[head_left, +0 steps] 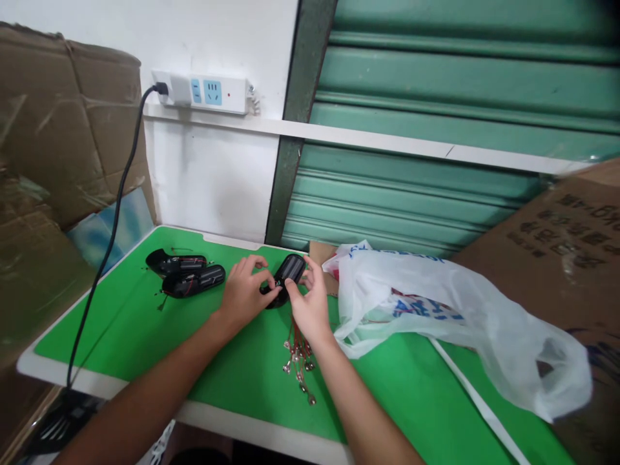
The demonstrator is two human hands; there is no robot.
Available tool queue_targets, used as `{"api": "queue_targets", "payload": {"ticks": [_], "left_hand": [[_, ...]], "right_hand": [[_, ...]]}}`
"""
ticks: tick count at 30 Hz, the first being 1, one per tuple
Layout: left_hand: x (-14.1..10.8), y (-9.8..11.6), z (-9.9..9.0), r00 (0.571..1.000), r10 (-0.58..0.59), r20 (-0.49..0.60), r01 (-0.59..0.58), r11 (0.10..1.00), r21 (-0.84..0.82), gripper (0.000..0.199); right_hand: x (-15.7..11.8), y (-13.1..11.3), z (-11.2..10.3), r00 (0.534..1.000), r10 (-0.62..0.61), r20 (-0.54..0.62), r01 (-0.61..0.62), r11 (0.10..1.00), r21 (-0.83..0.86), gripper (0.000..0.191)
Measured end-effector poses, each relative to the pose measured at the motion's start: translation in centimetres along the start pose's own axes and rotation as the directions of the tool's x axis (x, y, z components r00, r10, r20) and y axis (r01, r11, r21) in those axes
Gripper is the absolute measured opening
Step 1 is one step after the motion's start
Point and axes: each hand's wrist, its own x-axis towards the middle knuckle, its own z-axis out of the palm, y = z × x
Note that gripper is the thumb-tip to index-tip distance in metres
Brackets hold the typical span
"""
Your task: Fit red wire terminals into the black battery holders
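A black, oblong plastic housing (292, 267) is tilted above the green tabletop, its upper end towards the wall. My right hand (310, 300) grips it along the right side, thumb on its face. At the lower end of the housing, my left hand (248, 289) has thumb and forefinger closed in a pinch; what sits between the fingertips is too small to make out. Under my right hand lies a bundle of thin red wires (296, 345) with small shiny metal ends. Left of my hands, two similar black housings (194, 279) rest side by side with thin wires sticking out.
A white plastic bag (411, 290) with blue print covers the table's right part, a white strip (477, 394) running from under it. Cardboard boxes (62, 116) stand at both sides. A black cable (116, 213) hangs from the wall power strip (208, 92) across the left edge.
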Motion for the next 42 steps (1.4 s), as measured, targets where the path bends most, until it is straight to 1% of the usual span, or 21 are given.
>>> {"api": "queue_targets", "payload": {"ticks": [3, 10, 15, 18, 23, 26, 31, 33, 35, 38, 40, 42], "left_hand": [[-0.1, -0.1, 0.0, 1.0, 0.017, -0.019, -0.017, 1.0, 0.009, 0.006], [-0.2, 0.1, 0.4, 0.999, 0.037, -0.001, -0.037, 0.999, 0.026, 0.008], [-0.2, 0.1, 0.5, 1.0, -0.003, 0.013, 0.002, 0.998, 0.055, 0.011], [-0.2, 0.0, 0.5, 1.0, -0.018, 0.017, 0.017, 0.998, 0.057, 0.008], [-0.3, -0.3, 0.6, 1.0, -0.011, -0.004, 0.011, 0.999, -0.039, 0.004], [-0.2, -0.4, 0.3, 0.999, 0.021, -0.031, -0.025, 0.991, -0.13, 0.006], [0.3, -0.5, -0.6, 0.994, 0.105, -0.037, -0.11, 0.964, -0.24, 0.007], [0.4, -0.5, -1.0, 0.993, 0.117, -0.034, -0.122, 0.958, -0.26, 0.006], [0.6, -0.6, -1.2, 0.994, 0.113, -0.004, -0.11, 0.956, -0.273, 0.006], [0.6, -0.8, -1.2, 0.992, 0.082, 0.093, -0.058, 0.969, -0.241, 0.009], [0.5, -1.0, -1.2, 0.988, 0.042, 0.146, -0.011, 0.978, -0.21, 0.01], [0.6, -1.1, -1.1, 0.986, -0.012, 0.167, 0.053, 0.969, -0.242, 0.009]], "right_hand": [[0.1, 0.1, 0.0, 1.0, -0.009, 0.005, 0.008, 1.0, 0.016, 0.06], [0.2, -0.2, 0.0, 1.0, 0.009, 0.003, -0.009, 1.0, 0.02, 0.059], [-0.1, -0.9, 0.0, 1.0, 0.004, 0.022, -0.004, 1.0, 0.005, 0.059], [-0.2, -1.1, 0.0, 1.0, 0.0, 0.023, 0.0, 1.0, -0.003, 0.06], [0.0, -0.6, 0.1, 1.0, 0.006, -0.002, -0.006, 1.0, -0.011, 0.061], [0.4, -0.2, -0.2, 1.0, 0.019, -0.008, -0.019, 1.0, 0.007, 0.061], [1.4, 0.4, -1.2, 0.998, 0.05, -0.027, -0.048, 0.995, 0.092, 0.059], [1.8, 0.5, -1.5, 0.998, 0.055, -0.034, -0.05, 0.989, 0.137, 0.059], [1.9, 0.5, -1.6, 0.998, 0.056, -0.032, -0.05, 0.985, 0.167, 0.059], [1.8, 0.3, -1.5, 0.998, 0.054, -0.015, -0.051, 0.986, 0.16, 0.059], [1.6, 0.0, -1.4, 0.999, 0.044, -0.007, -0.042, 0.991, 0.126, 0.06], [1.4, -0.3, -1.3, 1.0, 0.027, -0.005, -0.026, 0.996, 0.089, 0.06]]}}
